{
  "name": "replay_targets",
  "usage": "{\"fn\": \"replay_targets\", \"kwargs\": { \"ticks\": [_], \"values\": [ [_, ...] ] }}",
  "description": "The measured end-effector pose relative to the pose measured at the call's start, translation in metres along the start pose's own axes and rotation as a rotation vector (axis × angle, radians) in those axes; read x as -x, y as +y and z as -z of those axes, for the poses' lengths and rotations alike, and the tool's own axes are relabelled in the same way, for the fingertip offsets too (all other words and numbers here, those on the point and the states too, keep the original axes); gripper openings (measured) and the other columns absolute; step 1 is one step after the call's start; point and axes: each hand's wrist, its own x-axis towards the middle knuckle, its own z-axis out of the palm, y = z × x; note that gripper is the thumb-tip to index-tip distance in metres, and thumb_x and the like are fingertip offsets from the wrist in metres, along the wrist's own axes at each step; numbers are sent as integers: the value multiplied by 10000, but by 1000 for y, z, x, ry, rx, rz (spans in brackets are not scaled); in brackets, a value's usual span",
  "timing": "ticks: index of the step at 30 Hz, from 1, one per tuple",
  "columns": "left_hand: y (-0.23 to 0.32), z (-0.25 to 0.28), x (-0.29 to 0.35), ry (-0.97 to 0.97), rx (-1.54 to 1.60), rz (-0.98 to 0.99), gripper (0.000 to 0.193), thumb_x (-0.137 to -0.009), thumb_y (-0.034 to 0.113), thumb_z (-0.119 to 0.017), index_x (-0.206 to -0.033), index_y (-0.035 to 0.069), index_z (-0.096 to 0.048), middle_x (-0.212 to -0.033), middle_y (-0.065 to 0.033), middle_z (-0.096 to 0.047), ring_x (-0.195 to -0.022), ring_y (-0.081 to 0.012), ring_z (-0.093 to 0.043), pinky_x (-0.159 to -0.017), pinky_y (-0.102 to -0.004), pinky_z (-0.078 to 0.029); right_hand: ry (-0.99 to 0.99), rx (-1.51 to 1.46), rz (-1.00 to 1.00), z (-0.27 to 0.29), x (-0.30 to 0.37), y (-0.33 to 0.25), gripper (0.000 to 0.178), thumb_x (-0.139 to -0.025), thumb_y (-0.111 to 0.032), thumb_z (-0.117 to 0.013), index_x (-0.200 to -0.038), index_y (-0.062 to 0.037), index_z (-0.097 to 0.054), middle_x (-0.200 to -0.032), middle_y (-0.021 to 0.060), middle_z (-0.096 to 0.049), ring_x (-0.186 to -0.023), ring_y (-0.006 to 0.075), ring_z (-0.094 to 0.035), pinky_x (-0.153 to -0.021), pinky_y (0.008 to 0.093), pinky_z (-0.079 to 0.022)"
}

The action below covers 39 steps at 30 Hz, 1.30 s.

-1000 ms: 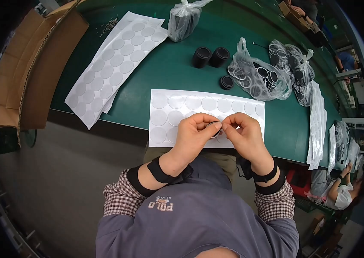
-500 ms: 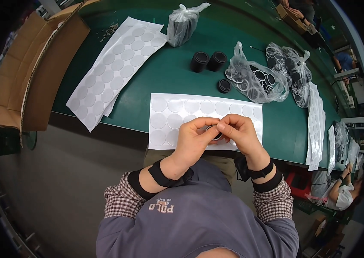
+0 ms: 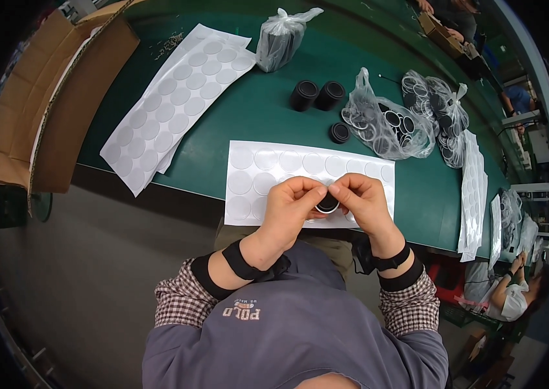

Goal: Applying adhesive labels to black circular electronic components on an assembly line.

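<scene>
Between my two hands is a small round black disc with a white rim (image 3: 328, 204), held over the near part of a white sheet of round stickers (image 3: 287, 160). My left hand (image 3: 289, 206) pinches the disc from the left, thumb and forefinger at its top edge. From the other side my right hand (image 3: 365, 202) grips it the same way, and the two thumb tips almost meet. Fingers hide part of the disc's rim. Beyond the sheet lie a short stack of black discs (image 3: 339, 133) and two taller black stacks, the left (image 3: 304, 95) and the right (image 3: 331, 94).
Clear plastic bags of white-rimmed black discs, one open (image 3: 388, 126) and one tied (image 3: 449, 113), lie at right. A tied bag (image 3: 279, 40) stands at the back. More sticker sheets (image 3: 174, 97) overlap at left, beside a cardboard box (image 3: 83, 97). Other people work at far right.
The disc has tilted, so more of its black face and white rim shows. Both thumbs have shifted to its upper edge. The whole view has moved slightly.
</scene>
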Motion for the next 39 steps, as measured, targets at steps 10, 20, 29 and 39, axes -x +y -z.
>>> {"fn": "replay_targets", "kwargs": {
  "ticks": [10,20,29,39],
  "values": [
    [1,0,1,37,-142,-191,103,-812,88,-580,-813,-12,-604,-725,-23,-591,-633,-58,-521,-558,-188,-422,-143,-91,-101,4,-7,-4,156,-817,-157,-602,-758,-12,-596,-677,-2,-550,-571,60,-485,-502,188,-397],
    [-1,2,1,56,-75,-117,106,-810,87,-579,-816,-16,-606,-719,-22,-593,-619,-58,-523,-549,-182,-414,-196,-134,-65,6,-5,-1,156,-835,-157,-576,-784,-11,-589,-681,-3,-552,-573,58,-490,-536,189,-411],
    [-3,4,0,-1,-207,-235,72,-808,64,-573,-812,-4,-600,-721,-17,-585,-627,-48,-518,-538,-167,-405,-229,-83,-112,6,-4,-6,149,-828,-152,-588,-800,-6,-580,-706,0,-549,-602,62,-497,-555,200,-425],
    [1,4,1,9,-41,-125,120,-821,109,-578,-822,-8,-599,-733,-35,-601,-631,-66,-547,-581,-185,-452,-248,-199,-49,8,0,-3,160,-828,-149,-578,-830,11,-575,-738,21,-567,-640,87,-513,-594,212,-428]
  ]
}}
